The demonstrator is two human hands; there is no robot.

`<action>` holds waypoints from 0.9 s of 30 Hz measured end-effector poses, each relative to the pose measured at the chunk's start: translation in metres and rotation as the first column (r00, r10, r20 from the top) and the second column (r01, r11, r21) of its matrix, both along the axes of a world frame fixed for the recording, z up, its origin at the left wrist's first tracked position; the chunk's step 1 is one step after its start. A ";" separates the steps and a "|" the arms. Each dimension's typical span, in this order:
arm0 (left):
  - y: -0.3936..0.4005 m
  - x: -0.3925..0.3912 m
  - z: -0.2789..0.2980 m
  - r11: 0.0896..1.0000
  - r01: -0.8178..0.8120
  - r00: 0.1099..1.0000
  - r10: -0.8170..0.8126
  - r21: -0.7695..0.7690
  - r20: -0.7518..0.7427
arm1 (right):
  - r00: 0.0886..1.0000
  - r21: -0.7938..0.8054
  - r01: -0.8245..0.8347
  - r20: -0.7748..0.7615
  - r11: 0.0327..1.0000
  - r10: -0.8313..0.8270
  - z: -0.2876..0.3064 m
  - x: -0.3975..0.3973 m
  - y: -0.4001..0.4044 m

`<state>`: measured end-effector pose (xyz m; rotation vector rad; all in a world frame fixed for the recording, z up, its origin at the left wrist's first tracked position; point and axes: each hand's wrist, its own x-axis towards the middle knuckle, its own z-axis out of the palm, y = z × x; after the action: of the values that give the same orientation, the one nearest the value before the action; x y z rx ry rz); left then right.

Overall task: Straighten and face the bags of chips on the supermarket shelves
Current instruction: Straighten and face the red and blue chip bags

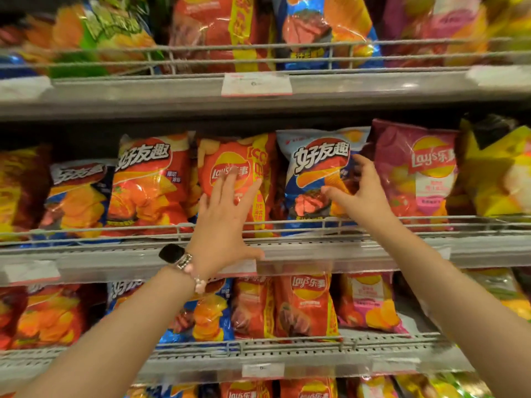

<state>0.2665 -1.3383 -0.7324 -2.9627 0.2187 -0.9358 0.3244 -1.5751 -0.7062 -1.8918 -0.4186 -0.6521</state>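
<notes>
Currently left hand (222, 225), fingers straight and together, lies flat on red foil Lay's bag (230, 168); right hand (359, 191) curls around blue foil chip bag's (313, 173) edge, fingertips hidden behind it.

top-shelf bags (244, 33): motion-blurred | price tags (256, 84): text unreadable | yellow bag (500, 173): cut by right edge

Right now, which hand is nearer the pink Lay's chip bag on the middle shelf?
Right. The right hand reaches beside the pink Lay's bag; the left hand is two bags over.
</notes>
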 end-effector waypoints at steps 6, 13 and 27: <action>-0.001 0.008 0.006 0.998 -0.064 0.996 0.063 -0.020 -0.057 | 0.931 0.200 -0.204 -0.262 0.958 0.253 0.008 0.032 -0.013; -0.004 0.008 0.007 0.992 -0.118 0.991 0.120 0.036 -0.060 | 0.877 0.277 -0.265 -0.330 0.924 0.350 0.009 0.040 -0.019; -0.003 0.011 0.009 0.989 -0.117 0.991 0.122 0.087 -0.061 | 0.975 0.179 -0.194 0.146 0.965 0.169 -0.004 0.009 -0.003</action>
<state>0.2774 -1.3415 -0.7236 -2.8957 0.0777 -0.7958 0.3332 -1.5779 -0.7097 -1.6117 -0.5846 -0.6694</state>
